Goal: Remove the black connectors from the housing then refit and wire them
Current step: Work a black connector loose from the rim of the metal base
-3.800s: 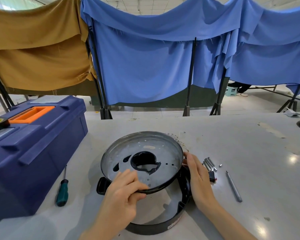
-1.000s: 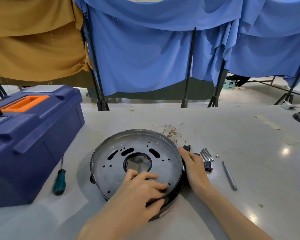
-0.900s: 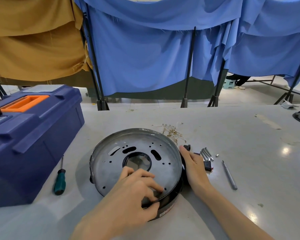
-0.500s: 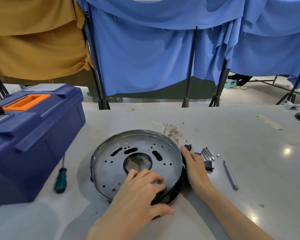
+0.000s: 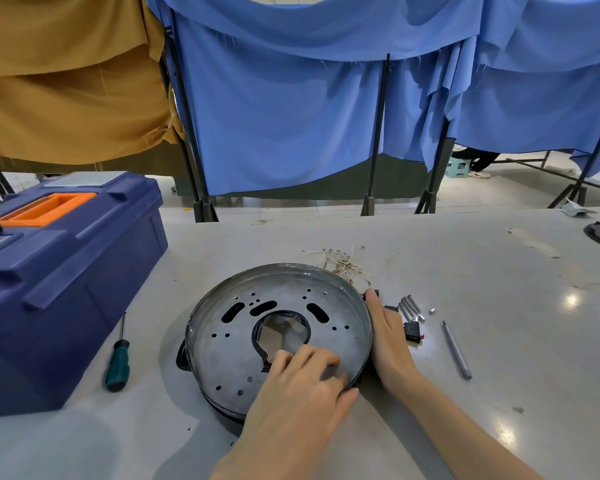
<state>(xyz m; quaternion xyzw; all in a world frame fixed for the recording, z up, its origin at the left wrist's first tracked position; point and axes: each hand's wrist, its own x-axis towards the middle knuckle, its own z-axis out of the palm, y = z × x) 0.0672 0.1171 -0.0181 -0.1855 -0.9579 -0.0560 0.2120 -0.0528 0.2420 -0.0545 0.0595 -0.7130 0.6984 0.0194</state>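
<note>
On the grey table [image 5: 499, 306], the right half lies open up to the far edge. Blue toolbox [image 5: 59, 282] walls off the left side. Round housing [image 5: 222, 341] sits centre, metal plate up. Left hand [image 5: 298, 389] clasps its near rim, fingers on the plate, thumb outside. Right hand [image 5: 388, 341] lies flat, fingers straight, against its right wall.

Green screwdriver [image 5: 118, 362] lies between toolbox and housing. Just right of that hand lie a metal rod [image 5: 457, 349], black connector [image 5: 413, 331] and pins [image 5: 409, 306]. Wire scraps [image 5: 343, 263] sit behind the housing.

Surface is glossy, scuffed, with glare spots. Blue curtains [image 5: 291, 116] and tan cloth [image 5: 66, 81] hang beyond.
</note>
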